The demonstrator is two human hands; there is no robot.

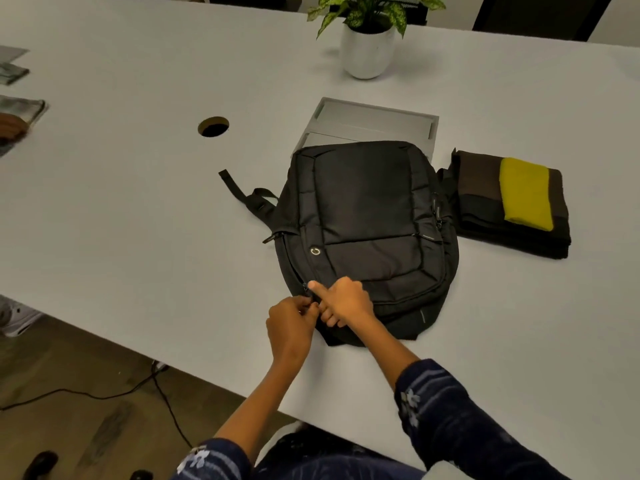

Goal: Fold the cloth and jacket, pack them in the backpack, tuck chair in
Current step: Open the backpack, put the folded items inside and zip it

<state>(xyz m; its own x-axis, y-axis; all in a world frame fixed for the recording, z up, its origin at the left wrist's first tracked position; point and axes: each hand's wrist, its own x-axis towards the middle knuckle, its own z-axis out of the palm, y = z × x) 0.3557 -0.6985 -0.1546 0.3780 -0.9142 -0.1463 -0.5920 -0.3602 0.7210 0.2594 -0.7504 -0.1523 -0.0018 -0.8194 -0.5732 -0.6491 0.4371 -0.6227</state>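
Both folds done; my left hand (290, 322) pinches the black fabric backpack's (367, 233) zipper pull, my right hand (341, 301) braces beside it, forefinger out; the folded brown jacket (485, 209) and yellow cloth (525, 194) wait unpacked on the desk (138, 202).

1. A black backpack (367, 223) lies flat on the white table (138, 209), one strap trailing off to its left
2. At the bag's near left edge, the left hand (291, 327) pinches something small at the zipper, while the right hand (341, 301) rests on the bag just beside it, index finger pointing left
3. Right of the bag sits a folded dark jacket (481, 202) with a folded yellow cloth (526, 194) on top
4. Far behind stands a potted plant (367, 36)
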